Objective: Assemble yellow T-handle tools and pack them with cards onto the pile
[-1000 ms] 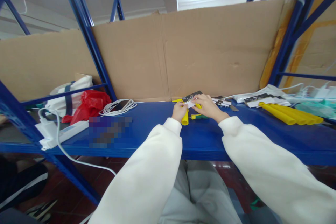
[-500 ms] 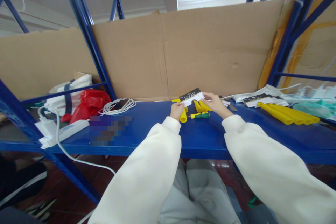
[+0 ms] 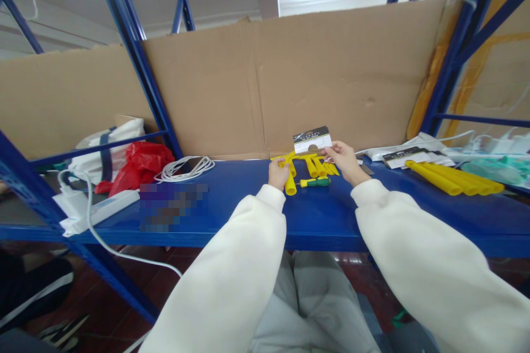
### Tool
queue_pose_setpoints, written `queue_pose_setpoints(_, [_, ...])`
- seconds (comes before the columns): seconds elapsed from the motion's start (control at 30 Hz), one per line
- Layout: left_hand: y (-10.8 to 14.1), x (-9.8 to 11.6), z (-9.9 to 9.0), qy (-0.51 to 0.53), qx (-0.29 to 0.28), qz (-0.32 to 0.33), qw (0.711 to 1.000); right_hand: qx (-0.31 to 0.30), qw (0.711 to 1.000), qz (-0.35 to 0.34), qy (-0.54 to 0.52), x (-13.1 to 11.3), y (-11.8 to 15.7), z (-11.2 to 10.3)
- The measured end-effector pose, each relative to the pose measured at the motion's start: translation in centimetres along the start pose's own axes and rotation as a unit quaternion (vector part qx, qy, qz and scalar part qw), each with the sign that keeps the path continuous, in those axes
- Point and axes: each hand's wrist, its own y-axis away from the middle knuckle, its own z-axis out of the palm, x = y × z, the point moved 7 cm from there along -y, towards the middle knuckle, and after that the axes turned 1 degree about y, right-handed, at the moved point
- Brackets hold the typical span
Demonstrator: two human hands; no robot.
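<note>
My right hand (image 3: 344, 161) pinches a printed black-and-white card (image 3: 312, 139) by its lower right corner, holding it tilted up above the table. My left hand (image 3: 278, 174) is closed, fingers curled, among the yellow plastic pieces; whether it grips one of them is hidden. Just right of it stands a yellow tube-like handle (image 3: 290, 185). Below the card lie more yellow handles (image 3: 311, 166) and small pointed yellow pieces (image 3: 330, 169). A screwdriver (image 3: 318, 182) with a green and yellow grip rests in front of them.
Yellow tubes (image 3: 453, 177) lie at right beside more printed cards (image 3: 401, 157). At left are a coiled white cable (image 3: 186, 168), a red bag (image 3: 143, 164) and a power strip (image 3: 103, 209). Cardboard (image 3: 331, 77) walls the back of the blue table (image 3: 244, 220).
The card has risen and shifted right in my right hand. My left hand has let go of it and stays low by the yellow pieces, which show more fully.
</note>
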Motion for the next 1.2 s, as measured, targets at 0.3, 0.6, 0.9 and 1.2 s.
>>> queue_pose_setpoints(0.3, [1.8, 0.2, 0.3, 0.072, 0.017, -0.11, 0.991, 0.016, 1.0, 0.017, -0.019, 0.1, 0.1, 0.0])
queue_pose_setpoints(0.6, [0.0, -0.8, -1.6, 0.182, 0.139, -0.091, 0.969, -0.016, 0.996, 0.019, -0.085, -0.2, 0.5, 0.3])
queue_pose_setpoints(0.9, [-0.9, -0.8, -4.9, 0.267, 0.236, -0.129, 0.925, -0.105, 0.984, 0.046, -0.139, -0.2, 0.8, 1.4])
queue_pose_setpoints(1.2, [-0.1, -0.3, -5.4, 0.309, 0.254, -0.118, 0.909, -0.196, 0.96, 0.085, -0.183, -0.8, 2.5, 3.3])
